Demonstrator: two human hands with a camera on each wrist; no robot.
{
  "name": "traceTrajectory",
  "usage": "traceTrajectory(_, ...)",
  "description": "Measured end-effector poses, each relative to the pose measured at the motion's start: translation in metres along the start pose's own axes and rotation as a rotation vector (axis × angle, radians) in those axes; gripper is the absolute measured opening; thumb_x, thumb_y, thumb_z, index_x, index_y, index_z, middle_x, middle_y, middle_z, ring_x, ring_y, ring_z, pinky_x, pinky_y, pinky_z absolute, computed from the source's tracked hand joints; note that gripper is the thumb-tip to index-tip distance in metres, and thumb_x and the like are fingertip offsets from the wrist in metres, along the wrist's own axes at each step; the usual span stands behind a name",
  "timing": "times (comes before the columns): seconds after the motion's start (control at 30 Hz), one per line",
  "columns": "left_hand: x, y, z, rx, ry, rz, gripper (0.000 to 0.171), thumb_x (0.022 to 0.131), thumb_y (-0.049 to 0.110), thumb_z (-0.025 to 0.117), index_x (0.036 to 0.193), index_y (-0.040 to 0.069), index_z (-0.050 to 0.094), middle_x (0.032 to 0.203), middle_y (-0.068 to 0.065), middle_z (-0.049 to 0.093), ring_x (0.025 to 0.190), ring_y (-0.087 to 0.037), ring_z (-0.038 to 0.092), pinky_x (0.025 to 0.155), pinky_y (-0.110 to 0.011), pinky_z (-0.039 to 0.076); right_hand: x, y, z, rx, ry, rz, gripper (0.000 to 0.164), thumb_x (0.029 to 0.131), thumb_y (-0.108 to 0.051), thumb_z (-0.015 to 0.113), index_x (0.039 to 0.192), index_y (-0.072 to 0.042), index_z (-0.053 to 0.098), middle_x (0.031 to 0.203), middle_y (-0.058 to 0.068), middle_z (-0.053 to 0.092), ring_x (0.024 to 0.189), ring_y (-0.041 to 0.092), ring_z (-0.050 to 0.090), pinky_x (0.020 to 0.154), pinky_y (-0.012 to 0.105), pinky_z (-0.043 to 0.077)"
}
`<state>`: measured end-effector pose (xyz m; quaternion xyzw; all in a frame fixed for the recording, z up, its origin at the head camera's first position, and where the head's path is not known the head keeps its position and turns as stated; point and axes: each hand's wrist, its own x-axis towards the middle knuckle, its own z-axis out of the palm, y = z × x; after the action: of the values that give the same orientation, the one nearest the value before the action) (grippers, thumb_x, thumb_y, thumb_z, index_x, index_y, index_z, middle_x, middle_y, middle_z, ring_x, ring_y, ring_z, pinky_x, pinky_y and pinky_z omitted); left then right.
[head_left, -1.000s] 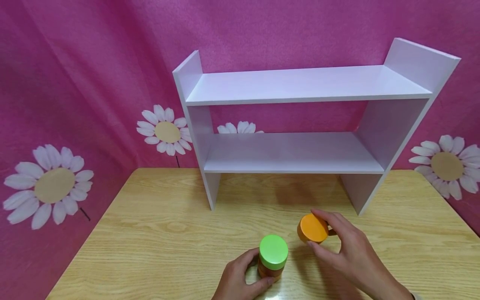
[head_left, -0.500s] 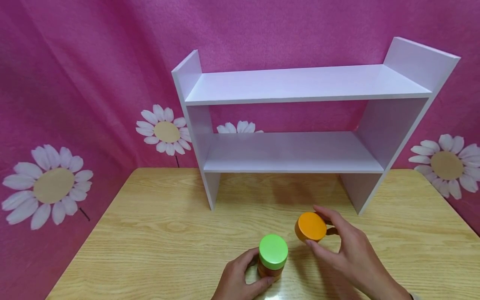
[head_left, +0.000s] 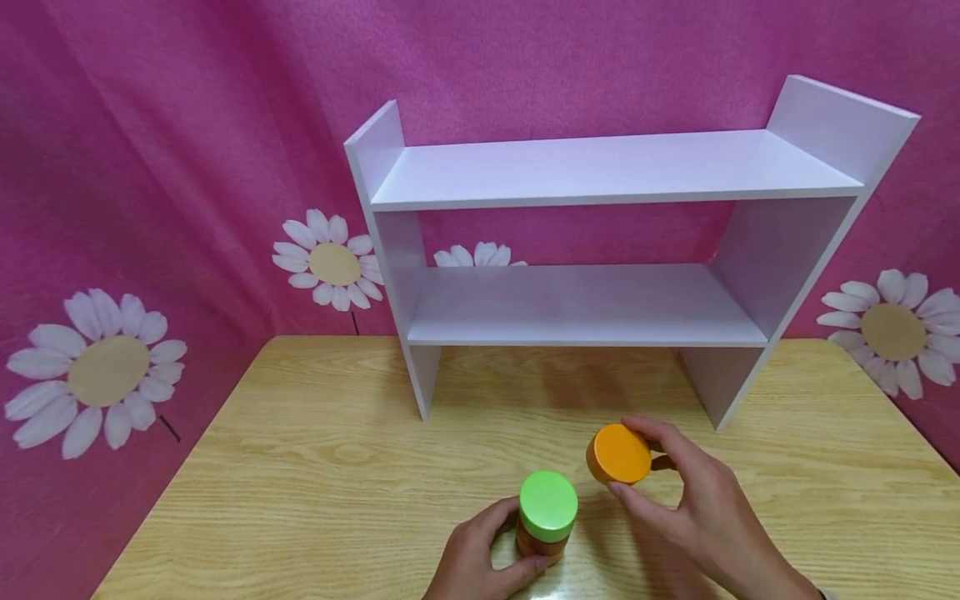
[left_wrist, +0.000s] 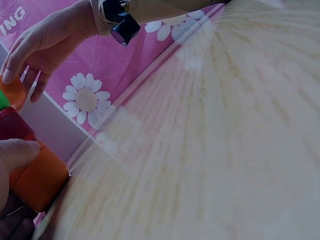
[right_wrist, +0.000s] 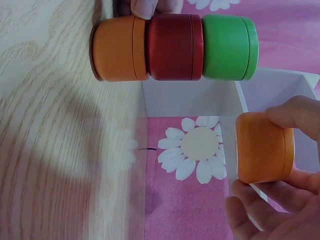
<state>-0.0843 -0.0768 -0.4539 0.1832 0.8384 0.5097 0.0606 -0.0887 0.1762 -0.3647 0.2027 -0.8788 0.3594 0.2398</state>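
Three small round lidded jars stand stacked on the table: an orange jar (right_wrist: 117, 48) at the bottom, a red jar (right_wrist: 172, 47) in the middle and a green jar (head_left: 548, 504) on top. My left hand (head_left: 480, 550) grips the stack low down, thumb on the near side and fingers on the far side; in the left wrist view the thumb lies at the seam of the red and orange jars. Another orange jar (head_left: 619, 455) is pinched between thumb and fingers of my right hand (head_left: 705, 504), held in the air right of the stack, level with the green jar.
A white two-tier shelf (head_left: 588, 306) stands behind the hands on the wood-grain table (head_left: 300, 483). Its boards are bare. Pink cloth (head_left: 225, 125) with white daisies hangs at the back and sides. A dark device (left_wrist: 122, 27) is strapped to the right wrist.
My right hand has shifted the orange jar slightly left, closer to the stack. The left hand and the stacked jars stay where they were.
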Motion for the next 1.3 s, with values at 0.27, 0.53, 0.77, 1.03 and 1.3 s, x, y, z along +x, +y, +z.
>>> traceTrajectory(0.27, 0.001, -0.001, -0.001, -0.002, -0.03, -0.029, 0.058, 0.079, 0.05, 0.076, 0.128, 0.025, 0.059, 0.123, 0.013, 0.06, 0.115, -0.007, 0.056, 0.1, -0.035, 0.046, -0.001, -0.002, 0.001, 0.017, -0.002, 0.0, 0.071, 0.068, -0.009, 0.088, 0.13, -0.02, 0.056, 0.111, -0.01, 0.063, 0.094, 0.005, 0.057, 0.078, 0.01, 0.047)
traceTrajectory(0.53, 0.002, -0.001, -0.001, 0.008, -0.034, -0.027, 0.058, 0.079, 0.051, 0.075, 0.129, 0.025, 0.059, 0.123, 0.014, 0.06, 0.114, -0.006, 0.056, 0.1, -0.035, 0.046, -0.002, -0.003, 0.003, 0.051, 0.039, -0.045, 0.076, 0.063, -0.003, 0.089, 0.131, -0.015, 0.057, 0.117, -0.003, 0.061, 0.094, 0.006, 0.056, 0.081, 0.007, 0.045)
traceTrajectory(0.77, 0.002, 0.0, -0.002, -0.01, -0.047, -0.056, 0.056, 0.08, 0.05, 0.075, 0.128, 0.027, 0.059, 0.124, 0.014, 0.06, 0.116, -0.008, 0.056, 0.101, -0.038, 0.045, -0.002, -0.007, 0.004, 0.126, 0.041, -0.019, 0.078, 0.065, 0.001, 0.087, 0.134, -0.012, 0.053, 0.121, 0.002, 0.062, 0.098, 0.006, 0.059, 0.084, 0.008, 0.046)
traceTrajectory(1.03, 0.002, 0.0, -0.002, -0.01, -0.054, -0.058, 0.056, 0.08, 0.05, 0.075, 0.128, 0.026, 0.059, 0.125, 0.014, 0.059, 0.116, -0.008, 0.055, 0.102, -0.038, 0.045, -0.003, -0.012, 0.005, 0.244, 0.043, 0.023, 0.075, 0.066, 0.007, 0.084, 0.132, -0.013, 0.054, 0.119, 0.003, 0.062, 0.098, 0.009, 0.06, 0.085, 0.01, 0.048)
traceTrajectory(1.3, 0.001, -0.001, -0.002, -0.007, -0.05, -0.052, 0.056, 0.08, 0.051, 0.074, 0.128, 0.026, 0.059, 0.125, 0.013, 0.06, 0.116, -0.008, 0.056, 0.101, -0.037, 0.045, -0.003, -0.015, 0.006, 0.257, 0.039, 0.028, 0.076, 0.067, 0.007, 0.084, 0.134, -0.013, 0.052, 0.119, 0.003, 0.063, 0.098, 0.009, 0.061, 0.086, 0.012, 0.049)
